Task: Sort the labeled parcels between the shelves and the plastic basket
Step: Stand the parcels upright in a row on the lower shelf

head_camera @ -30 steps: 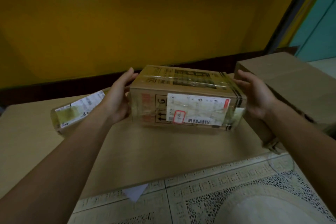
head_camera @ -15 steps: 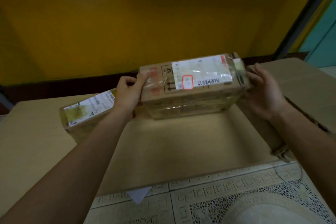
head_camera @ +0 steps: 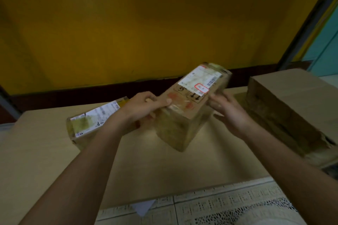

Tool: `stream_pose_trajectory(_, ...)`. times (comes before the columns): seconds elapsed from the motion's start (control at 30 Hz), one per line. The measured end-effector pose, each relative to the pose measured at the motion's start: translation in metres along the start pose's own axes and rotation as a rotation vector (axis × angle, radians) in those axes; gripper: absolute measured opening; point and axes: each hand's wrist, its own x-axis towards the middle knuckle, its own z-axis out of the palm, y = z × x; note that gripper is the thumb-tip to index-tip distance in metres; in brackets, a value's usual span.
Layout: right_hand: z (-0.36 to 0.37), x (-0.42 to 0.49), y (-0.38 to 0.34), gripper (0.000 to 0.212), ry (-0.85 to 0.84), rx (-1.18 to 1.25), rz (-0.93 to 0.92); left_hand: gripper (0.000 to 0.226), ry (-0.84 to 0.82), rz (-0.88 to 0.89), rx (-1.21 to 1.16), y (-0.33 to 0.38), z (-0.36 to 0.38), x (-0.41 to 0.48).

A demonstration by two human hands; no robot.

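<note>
Tips the labeled parcel (head_camera: 190, 107) steeply above the bench (head_camera: 164, 170).
Holds it clear of the bench, label end raised toward the wall, no longer level between both hands as half a second ago. Pinches its left edge with the left hand (head_camera: 144, 106), fingers (head_camera: 161, 102) curled onto the label face. Hovers the blurred right hand (head_camera: 226, 109) just beside its right side, fingers spread, contact unclear. Leaves a second parcel (head_camera: 91, 124) lying behind the left wrist and a closed carton (head_camera: 292, 107) on the right.

Matt cardboard parcel (head_camera: 184, 113), glossy tape, white paper label (head_camera: 198, 80)
</note>
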Motion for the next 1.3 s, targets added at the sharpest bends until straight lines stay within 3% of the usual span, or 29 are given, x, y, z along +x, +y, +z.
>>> stream_pose_trajectory(0.1, 0.027, -0.002, 0.006, 0.048, -0.157, -0.104, -0.083, 0.074, -0.103, -0.052, 0.078, 0.000, 0.002, -0.003)
stream_pose_trajectory(0.2, 0.036, -0.001, -0.003, 0.034, -0.092, -0.200, -0.126, 0.090, -0.038, -0.020, 0.064, -0.001, 0.009, 0.003)
stream_pose_trajectory(0.3, 0.028, -0.004, -0.008, 0.031, -0.162, -0.141, -0.063, 0.102, 0.060, 0.027, 0.054, 0.000, 0.011, 0.009)
stream_pose_trajectory(0.4, 0.013, -0.012, -0.006, 0.054, -0.136, -0.251, -0.052, 0.090, 0.253, 0.169, 0.242, 0.009, 0.015, 0.010)
stream_pose_trajectory(0.57, -0.019, -0.029, -0.025, 0.069, -0.005, -0.830, -0.357, 0.061, 0.452, 0.566, 0.418, 0.041, 0.048, 0.001)
stream_pose_trajectory(0.7, -0.075, -0.041, -0.058, 0.074, 0.167, -1.104, -0.469, 0.057, 0.336, 0.755, 0.503, 0.064, 0.096, -0.013)
stream_pose_trajectory(0.77, -0.116, -0.048, -0.068, 0.081, 0.277, -1.222, -0.392, 0.058, 0.219, 0.793, 0.508, 0.067, 0.121, -0.022)
stream_pose_trajectory(0.87, -0.176, -0.056, -0.066, 0.101, 0.323, -1.403, -0.004, 0.063, 0.026, 0.710, 0.554, 0.063, 0.159, -0.032)
stream_pose_trajectory(0.97, -0.198, -0.057, -0.054, 0.109, 0.180, -1.356, 0.281, 0.069, -0.148, 0.546, 0.569, 0.060, 0.186, -0.032)
stream_pose_trajectory(1.17, -0.194, -0.064, -0.051, 0.087, 0.161, -1.358, 0.162, 0.073, -0.258, 0.328, 0.388, 0.067, 0.221, -0.032)
stream_pose_trajectory(1.3, -0.192, -0.079, -0.073, 0.070, 0.089, -1.145, 0.037, 0.078, -0.266, 0.201, 0.174, 0.072, 0.230, -0.034)
